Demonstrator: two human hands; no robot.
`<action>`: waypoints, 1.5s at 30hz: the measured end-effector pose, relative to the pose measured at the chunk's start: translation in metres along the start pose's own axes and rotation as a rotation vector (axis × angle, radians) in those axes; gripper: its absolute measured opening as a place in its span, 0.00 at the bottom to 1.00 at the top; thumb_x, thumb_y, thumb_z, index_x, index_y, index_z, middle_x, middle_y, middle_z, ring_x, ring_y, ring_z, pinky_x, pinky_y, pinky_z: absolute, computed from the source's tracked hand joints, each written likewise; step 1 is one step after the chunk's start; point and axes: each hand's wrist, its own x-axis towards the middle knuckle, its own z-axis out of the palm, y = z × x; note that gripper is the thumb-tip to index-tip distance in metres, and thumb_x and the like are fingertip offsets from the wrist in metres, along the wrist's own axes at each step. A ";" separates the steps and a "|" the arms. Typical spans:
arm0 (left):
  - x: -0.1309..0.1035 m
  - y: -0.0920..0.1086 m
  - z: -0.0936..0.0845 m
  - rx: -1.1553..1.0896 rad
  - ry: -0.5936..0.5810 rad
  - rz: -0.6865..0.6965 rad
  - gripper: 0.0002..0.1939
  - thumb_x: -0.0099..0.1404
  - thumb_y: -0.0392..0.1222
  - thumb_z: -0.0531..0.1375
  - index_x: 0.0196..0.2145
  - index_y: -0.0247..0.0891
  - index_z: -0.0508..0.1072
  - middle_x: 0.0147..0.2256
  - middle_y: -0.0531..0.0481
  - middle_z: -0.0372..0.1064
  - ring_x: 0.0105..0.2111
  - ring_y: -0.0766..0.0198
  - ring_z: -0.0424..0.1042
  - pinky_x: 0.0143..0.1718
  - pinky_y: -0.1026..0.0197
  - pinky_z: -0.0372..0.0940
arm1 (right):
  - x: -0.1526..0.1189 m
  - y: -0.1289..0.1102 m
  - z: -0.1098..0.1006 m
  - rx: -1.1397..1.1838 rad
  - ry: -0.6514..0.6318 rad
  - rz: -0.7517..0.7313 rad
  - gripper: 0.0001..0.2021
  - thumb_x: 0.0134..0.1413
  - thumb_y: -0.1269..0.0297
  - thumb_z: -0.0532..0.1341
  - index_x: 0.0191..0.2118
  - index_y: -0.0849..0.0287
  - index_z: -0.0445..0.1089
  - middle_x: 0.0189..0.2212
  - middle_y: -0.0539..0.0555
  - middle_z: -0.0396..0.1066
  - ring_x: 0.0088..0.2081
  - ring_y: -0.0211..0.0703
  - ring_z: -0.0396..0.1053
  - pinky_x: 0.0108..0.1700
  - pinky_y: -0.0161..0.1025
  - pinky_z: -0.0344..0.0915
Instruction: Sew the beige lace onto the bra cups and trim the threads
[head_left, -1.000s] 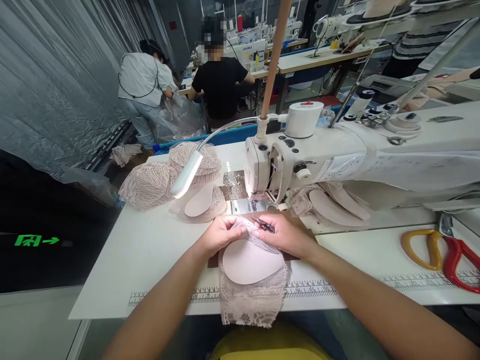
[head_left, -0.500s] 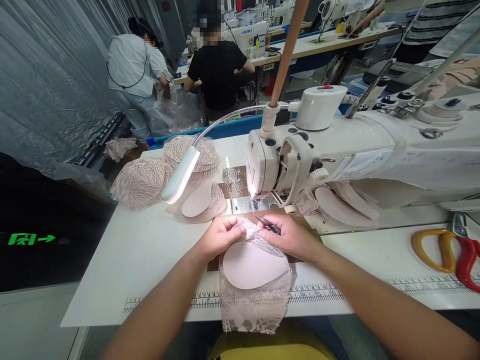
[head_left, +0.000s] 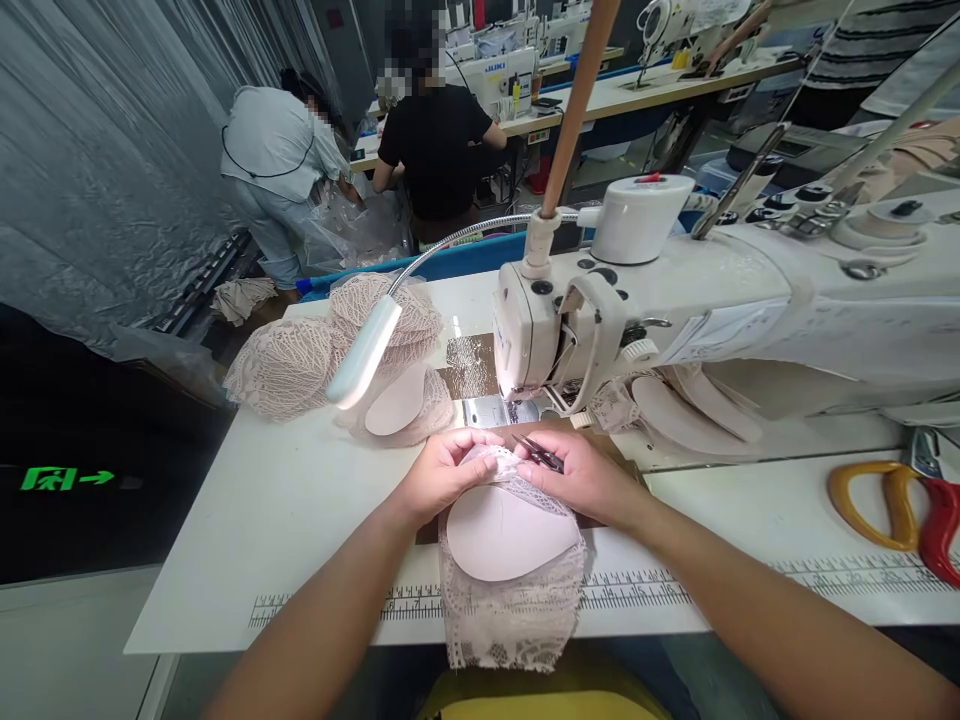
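Pale pink lace fabric (head_left: 510, 625) with a smooth teardrop-shaped pad (head_left: 510, 535) on it hangs over the table's front edge. My left hand (head_left: 450, 470) pinches the top edge of the lace between thumb and fingers. On the other side, my right hand (head_left: 574, 470) grips the same edge and also holds small dark thread snips (head_left: 541, 455), whose tips point left. Both hands are just in front of the sewing machine's needle area (head_left: 517, 400).
Lace cups (head_left: 281, 365) are piled at the back left beside a lamp (head_left: 365, 352). More pads (head_left: 690, 410) lie under the machine arm (head_left: 675, 270). Large scissors (head_left: 892, 500) rest at the right. Two people work beyond the table.
My hands have barely moved on the lace. In the background, the person in the light shirt has bent lower. The view has shifted slightly.
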 end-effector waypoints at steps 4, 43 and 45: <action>0.000 0.002 -0.001 -0.042 -0.013 -0.010 0.20 0.51 0.40 0.69 0.42 0.36 0.74 0.40 0.46 0.71 0.38 0.63 0.69 0.41 0.63 0.63 | 0.000 -0.002 0.001 0.014 0.011 -0.001 0.05 0.52 0.62 0.57 0.30 0.57 0.65 0.25 0.46 0.61 0.28 0.36 0.58 0.30 0.34 0.55; -0.009 0.028 -0.001 0.854 -0.029 0.465 0.19 0.56 0.41 0.63 0.46 0.39 0.70 0.47 0.42 0.65 0.36 0.61 0.65 0.36 0.61 0.62 | -0.004 -0.003 0.008 -0.190 0.130 -0.215 0.09 0.55 0.65 0.56 0.24 0.58 0.64 0.21 0.48 0.63 0.26 0.36 0.58 0.28 0.35 0.53; -0.006 0.028 0.003 0.972 -0.124 0.465 0.14 0.59 0.39 0.60 0.44 0.39 0.71 0.39 0.45 0.69 0.36 0.60 0.66 0.38 0.59 0.60 | -0.004 -0.002 0.010 -0.215 0.119 -0.258 0.10 0.56 0.66 0.55 0.25 0.58 0.65 0.22 0.49 0.64 0.26 0.36 0.59 0.28 0.35 0.53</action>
